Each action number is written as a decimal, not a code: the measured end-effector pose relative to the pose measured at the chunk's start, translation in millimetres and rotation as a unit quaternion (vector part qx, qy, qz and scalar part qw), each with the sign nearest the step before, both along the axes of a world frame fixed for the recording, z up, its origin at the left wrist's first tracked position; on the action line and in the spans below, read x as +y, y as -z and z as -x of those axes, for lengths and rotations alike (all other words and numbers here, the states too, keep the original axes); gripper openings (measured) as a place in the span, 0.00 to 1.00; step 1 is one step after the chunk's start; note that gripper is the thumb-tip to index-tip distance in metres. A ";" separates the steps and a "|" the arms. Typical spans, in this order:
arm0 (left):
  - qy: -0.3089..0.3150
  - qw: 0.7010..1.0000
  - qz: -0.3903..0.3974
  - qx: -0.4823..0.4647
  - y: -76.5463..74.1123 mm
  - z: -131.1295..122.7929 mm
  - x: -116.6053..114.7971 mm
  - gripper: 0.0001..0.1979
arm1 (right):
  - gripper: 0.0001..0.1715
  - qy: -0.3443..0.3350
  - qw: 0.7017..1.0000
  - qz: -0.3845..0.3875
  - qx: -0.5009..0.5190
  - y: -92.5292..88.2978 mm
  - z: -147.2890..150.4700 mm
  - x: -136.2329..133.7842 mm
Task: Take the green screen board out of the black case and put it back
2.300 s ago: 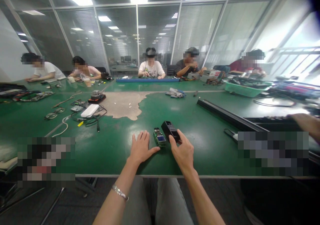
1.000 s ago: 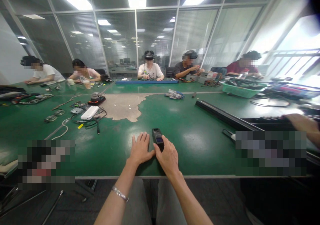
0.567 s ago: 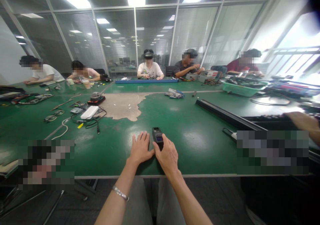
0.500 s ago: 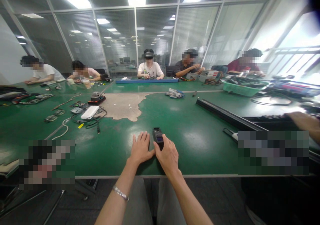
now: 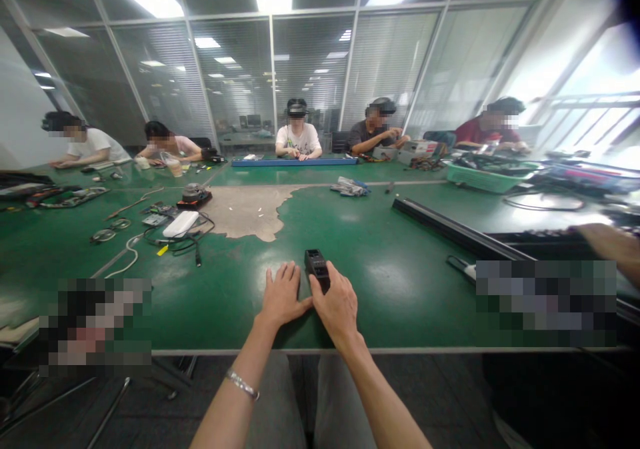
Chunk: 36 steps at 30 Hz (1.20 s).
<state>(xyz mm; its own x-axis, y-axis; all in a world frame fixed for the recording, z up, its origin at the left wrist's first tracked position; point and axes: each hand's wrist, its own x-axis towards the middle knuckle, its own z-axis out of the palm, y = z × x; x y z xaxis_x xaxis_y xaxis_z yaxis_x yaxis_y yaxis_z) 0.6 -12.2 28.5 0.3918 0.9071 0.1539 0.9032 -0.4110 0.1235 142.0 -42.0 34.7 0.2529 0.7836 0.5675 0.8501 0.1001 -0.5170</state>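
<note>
A small black box-shaped device (image 5: 315, 260) stands near the front middle of the green table (image 5: 400, 316). Its exact kind is not clear from here. My right hand (image 5: 339, 302) grips its near end, the thumb on the left and the fingers on the right; part of the device is hidden behind them. Beside it, my left hand (image 5: 283, 296) lies flat on the tabletop with the fingers spread, holding nothing. Its thumb reaches to the right hand's thumb.
Cables and a white box (image 5: 181, 224) lie to the left, beside a bare tan patch (image 5: 245, 212). A long black rail (image 5: 450, 226) runs along the right. Behind it stands a green basket (image 5: 487, 177) of parts. Several people sit around the table; a person's arm (image 5: 610, 246) reaches in at right.
The device tips slightly under my right hand, so its upper face looks different. My left hand stays where it was.
</note>
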 end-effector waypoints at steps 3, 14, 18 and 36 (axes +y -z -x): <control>0.000 1.000 0.000 -0.005 -0.6 0.0 -0.1 0.42 | 0.33 0.005 0.999 -0.025 0.035 -13.0 -7.1 4.2; -0.004 1.000 0.011 -0.014 1.6 -0.4 1.3 0.46 | 0.33 0.032 0.999 -0.019 0.037 11.0 -51.0 10.3; -0.004 1.000 0.006 -0.017 2.6 0.2 1.4 0.46 | 0.33 0.034 0.999 -0.007 0.027 21.5 -51.6 9.5; -0.007 1.000 0.011 -0.012 0.7 -0.6 0.4 0.45 | 0.36 0.014 0.998 -0.055 0.029 33.9 -54.7 9.0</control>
<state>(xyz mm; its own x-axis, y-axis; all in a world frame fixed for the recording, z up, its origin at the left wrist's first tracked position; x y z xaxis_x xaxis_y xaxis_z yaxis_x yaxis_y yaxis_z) 1.2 -11.8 27.8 0.3759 0.9155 0.1437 0.9055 -0.3958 0.1533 196.7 -33.0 0.8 0.3096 0.7093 0.6333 0.8222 0.1348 -0.5529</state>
